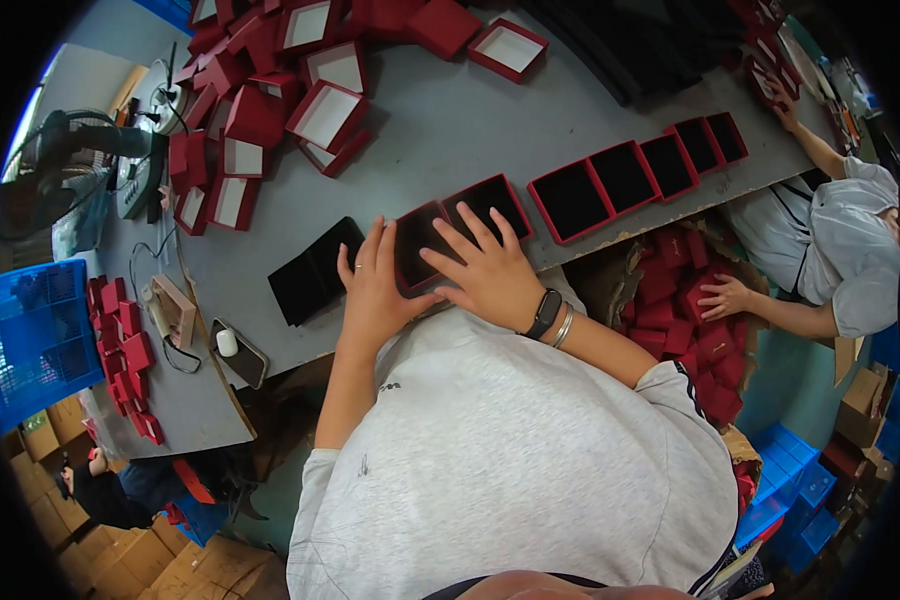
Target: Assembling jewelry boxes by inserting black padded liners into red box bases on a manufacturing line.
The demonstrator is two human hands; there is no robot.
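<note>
My left hand rests at the left edge of a red box with a black lining, its fingers stretched out along that side. Over the same box and its right-hand neighbour, my right hand lies with fingers spread. The two thumbs nearly meet at the box's near side. Another black-lined red box adjoins the first on the right, partly covered by my right fingers. Just left of my left hand is a stack of flat black pads.
Several black-lined red boxes form a row along the table edge. White-lined red boxes are heaped at the far left. A phone with a white earbud case lies left. At right, a co-worker's hand reaches into a carton of red boxes.
</note>
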